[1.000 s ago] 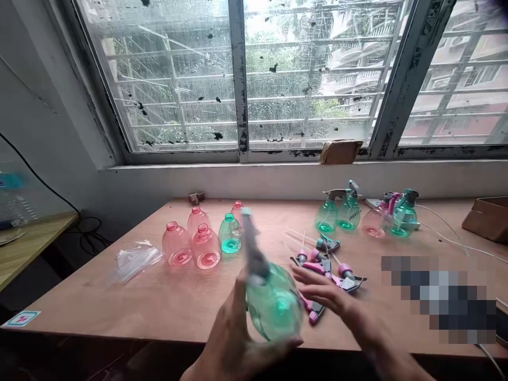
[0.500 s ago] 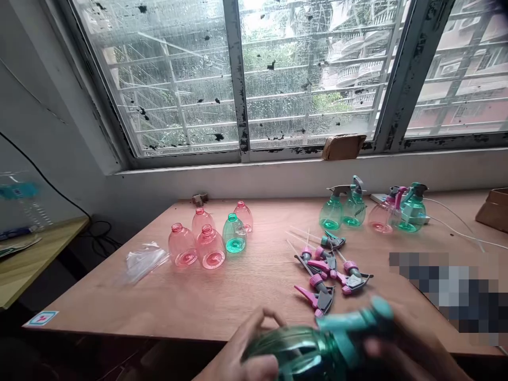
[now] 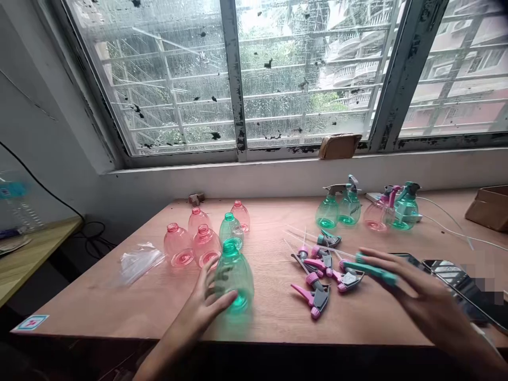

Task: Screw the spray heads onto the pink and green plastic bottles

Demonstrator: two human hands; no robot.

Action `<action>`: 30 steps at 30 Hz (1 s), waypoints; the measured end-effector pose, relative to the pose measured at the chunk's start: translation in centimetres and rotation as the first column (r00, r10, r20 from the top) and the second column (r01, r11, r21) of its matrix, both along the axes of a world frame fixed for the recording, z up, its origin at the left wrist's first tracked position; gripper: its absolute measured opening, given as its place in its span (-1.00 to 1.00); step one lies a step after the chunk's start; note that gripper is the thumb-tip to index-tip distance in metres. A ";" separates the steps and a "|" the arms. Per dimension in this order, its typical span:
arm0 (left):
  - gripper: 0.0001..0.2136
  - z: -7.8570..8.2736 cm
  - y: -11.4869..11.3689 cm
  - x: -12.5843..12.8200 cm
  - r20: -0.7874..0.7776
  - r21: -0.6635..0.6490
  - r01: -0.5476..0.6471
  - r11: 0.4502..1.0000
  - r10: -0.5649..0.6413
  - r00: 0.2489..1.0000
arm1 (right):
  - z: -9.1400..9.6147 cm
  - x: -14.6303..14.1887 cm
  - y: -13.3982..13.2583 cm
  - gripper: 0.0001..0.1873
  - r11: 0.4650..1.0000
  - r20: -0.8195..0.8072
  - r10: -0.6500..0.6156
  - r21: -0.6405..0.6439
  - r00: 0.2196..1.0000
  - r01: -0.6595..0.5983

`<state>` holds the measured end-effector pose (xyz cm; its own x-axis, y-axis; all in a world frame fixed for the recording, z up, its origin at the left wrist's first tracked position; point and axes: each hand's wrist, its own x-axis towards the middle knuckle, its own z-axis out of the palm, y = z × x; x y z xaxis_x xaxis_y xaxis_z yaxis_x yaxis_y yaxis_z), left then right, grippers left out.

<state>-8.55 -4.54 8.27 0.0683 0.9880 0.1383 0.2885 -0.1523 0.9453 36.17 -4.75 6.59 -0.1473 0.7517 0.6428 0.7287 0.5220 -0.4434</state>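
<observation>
My left hand (image 3: 202, 304) curls round the side of a green clear spray bottle (image 3: 240, 272), upright and without its head, at the table's front. In my right hand (image 3: 424, 296) is a green trigger spray head (image 3: 375, 272), held over the right side of the pile. Below and left of it lie several pink and grey trigger spray heads (image 3: 317, 296) with thin tubes. Several open-necked pink bottles (image 3: 178, 246) stand behind my left hand. Among them is another green bottle (image 3: 230, 227), partly hidden by the held one.
Assembled spray bottles (image 3: 327, 211) stand at the back right, near white cables (image 3: 448, 222) and a cardboard box (image 3: 490, 209). A plastic bag (image 3: 141, 262) lies left. Dark phone-like devices (image 3: 452, 275) are beside my right hand, partly blurred out.
The green spray head has come apart from the bottle. My left hand has moved the bottle forward and left, turning it upright; my right hand has carried the head over the pile.
</observation>
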 end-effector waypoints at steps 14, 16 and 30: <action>-0.21 -0.8 14.5 8.9 -0.537 0.349 0.001 0.937 0.199 0.820 | 4.9 -1.5 14.2 -0.41 0.992 0.267 0.013 -0.122 0.964 0.020; -0.16 -1.0 15.0 9.3 -0.546 0.427 0.016 0.904 0.244 0.802 | 6.9 -1.1 17.2 -0.40 0.982 0.211 -0.182 -0.007 0.960 0.188; -0.52 2.3 5.2 11.2 -0.561 0.824 0.428 0.371 0.436 0.704 | 10.1 -4.1 10.9 -0.53 0.896 0.016 -0.352 -0.284 0.936 0.342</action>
<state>2.62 0.65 10.56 0.5494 0.2825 0.7864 0.6739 -0.7062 -0.2171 32.02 6.15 16.70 0.1741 0.8996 0.4006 0.8224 0.0909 -0.5616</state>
